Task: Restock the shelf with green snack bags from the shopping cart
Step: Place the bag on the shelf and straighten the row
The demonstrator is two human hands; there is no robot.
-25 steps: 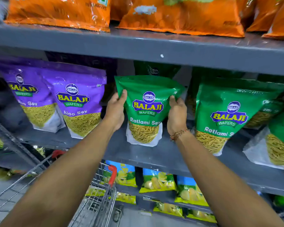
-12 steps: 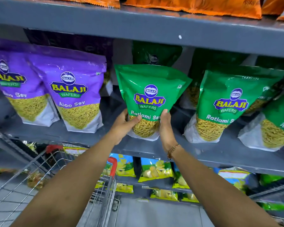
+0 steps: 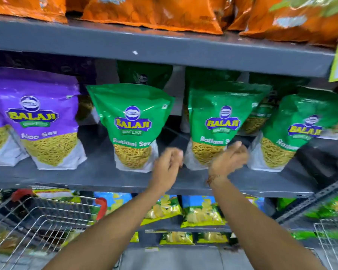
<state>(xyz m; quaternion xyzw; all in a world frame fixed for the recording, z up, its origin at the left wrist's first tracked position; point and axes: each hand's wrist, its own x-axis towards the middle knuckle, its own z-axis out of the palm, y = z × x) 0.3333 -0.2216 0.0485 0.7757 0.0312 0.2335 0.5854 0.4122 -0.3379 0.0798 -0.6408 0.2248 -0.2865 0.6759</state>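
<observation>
1. the left hand [image 3: 167, 164] hangs in front of the grey shelf [image 3: 105, 178], fingers loosely curled in on themselves with nothing between them; it touches no bag.
2. the right hand [image 3: 229, 160] is just right of it, fingers also loosely curled and holding nothing; motion blur hides the fingertips, and they lie over the lower right corner of a green bag, so i cannot tell whether they brush it.
3. a thin bracelet [image 3: 212, 178] sits on the right wrist.
4. the green snack bag [image 3: 132, 121], marked "ratlami sev", stands upright on the shelf up and to the left of the left fingers, apart from them, its white base near the shelf's front edge.
5. a second green bag [image 3: 218, 117] stands directly above and behind the right fingers, with the gap between the two hands opening onto bare shelf between these two bags.
6. a third green bag [image 3: 293, 129] leans to the right of the right fingers, tilted, and more green bags stand in shadow behind the front row.
7. far left of the left fingers stand the purple bags [image 3: 41, 117], marked "aloo sev".
8. above both hands, on the next shelf up, lie orange bags [image 3: 154, 14].
9. below and left of the left forearm is the wire shopping cart [image 3: 37, 223] with red handle ends; its contents are too blurred to tell.
10. under the hands, lower shelves carry yellow-and-blue bags [image 3: 201, 211].
</observation>
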